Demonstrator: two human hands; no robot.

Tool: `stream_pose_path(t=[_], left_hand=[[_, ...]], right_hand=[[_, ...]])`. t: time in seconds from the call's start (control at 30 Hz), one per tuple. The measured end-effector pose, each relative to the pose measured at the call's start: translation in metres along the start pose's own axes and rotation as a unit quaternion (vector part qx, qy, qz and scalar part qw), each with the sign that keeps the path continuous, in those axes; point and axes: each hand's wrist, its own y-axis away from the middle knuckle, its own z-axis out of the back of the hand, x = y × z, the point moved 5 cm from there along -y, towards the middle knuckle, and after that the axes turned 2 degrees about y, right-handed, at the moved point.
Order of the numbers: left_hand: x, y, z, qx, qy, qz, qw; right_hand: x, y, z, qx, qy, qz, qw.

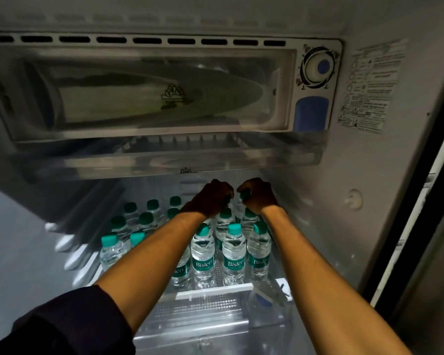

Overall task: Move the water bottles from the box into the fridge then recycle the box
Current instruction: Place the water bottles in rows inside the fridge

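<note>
Both arms reach deep into the open white fridge [385, 175], hands at the back of the clear shelf [215, 289] under the freezer box [149, 93]. Left hand [210, 198] is curled tight, apparently on a bottle neck, but the bottle itself is mostly hidden under the hand, so its grip is not certain. Right hand [258, 196] has its grip closed around a teal cap [245, 193], holding a small clear plastic water bottle by the top.

The shelf already carries many clear plastic water bottles with teal caps and teal labels [232, 252], standing upright in tight rows, left group and right group, with the forearms crossing over the front rows. The box is not in view.

Judgement: placing step, back row, task well along, box recycling still to do.

Risks:
- Forearms pass just above the front caps; pulling back low could knock a front bottle over and domino the row.
- Back slots look tight; setting a bottle on a neighbour's shoulder would leave it tilted.
- Dim back of shelf, hands block the view, so footing is placed half blind.
- Knuckles sit close under the tray [169, 160] above.
</note>
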Motion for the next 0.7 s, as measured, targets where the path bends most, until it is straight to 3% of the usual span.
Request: stream_pose_path(t=[0.47, 0.7], left_hand=[[0.014, -0.009, -0.001, 0.039, 0.008, 0.056, 0.998], [0.006, 0.003, 0.004, 0.064, 0.001, 0.099, 0.993]], right_hand=[[0.0, -0.009, -0.013, 0.051, 0.014, -0.034, 0.998], [0.005, 0.005, -0.013, 0.032, 0.026, -0.074, 0.996]])
